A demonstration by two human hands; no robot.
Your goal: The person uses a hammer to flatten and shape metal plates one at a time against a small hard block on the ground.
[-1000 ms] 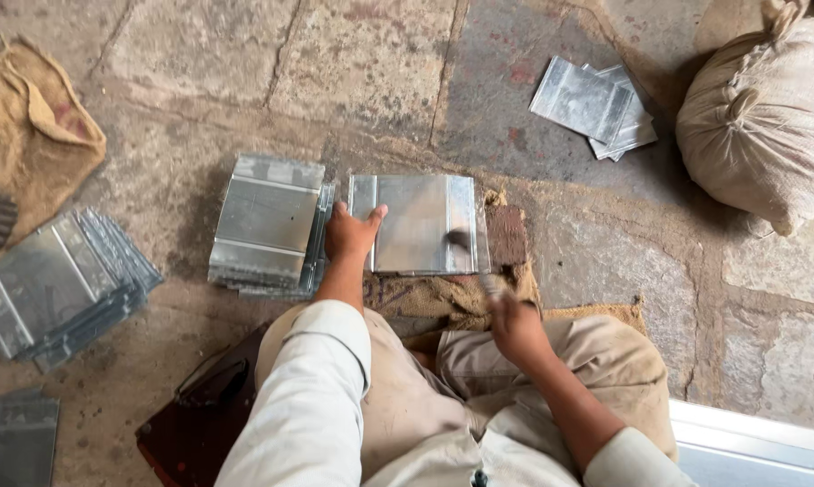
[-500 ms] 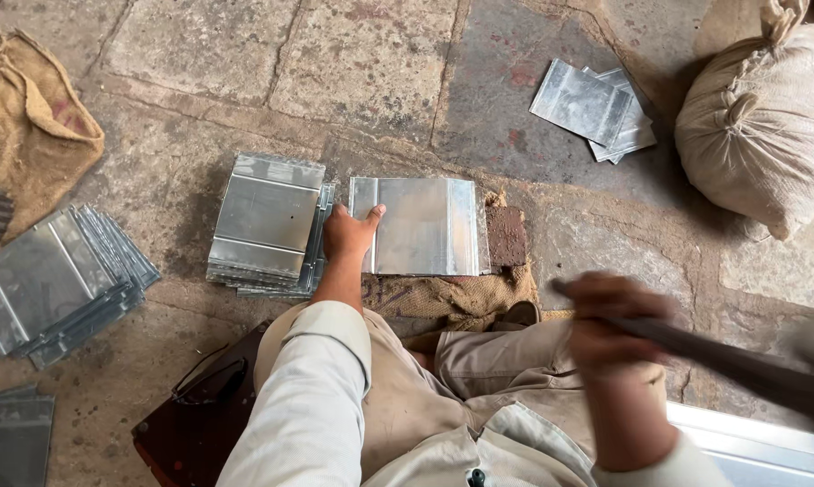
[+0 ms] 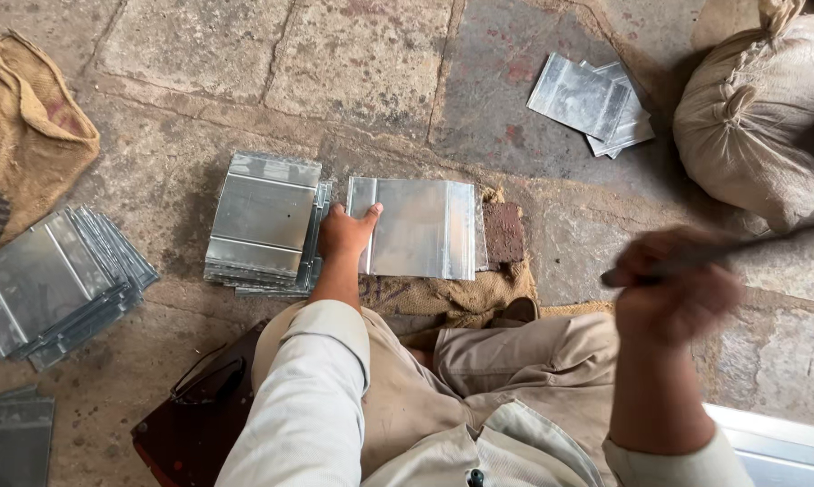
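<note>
Above the lap, right hand (image 3: 673,293) has lifted the rod (image 3: 731,248) higher.

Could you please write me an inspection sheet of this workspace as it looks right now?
Surface: stone slab floor, dusty; burlap pad under the work.
Job's things: metal sheet lying flat on the pad; rusty block at its right edge.
Clutter: sheet stack, fanned stack, loose sheets, tied sack, folded burlap.
Grippers: left hand presses the sheet's left edge; right hand raised, gripping a blurred tool handle.
Cables: nothing seen.
Surroundings: dark case by the knee.
</note>
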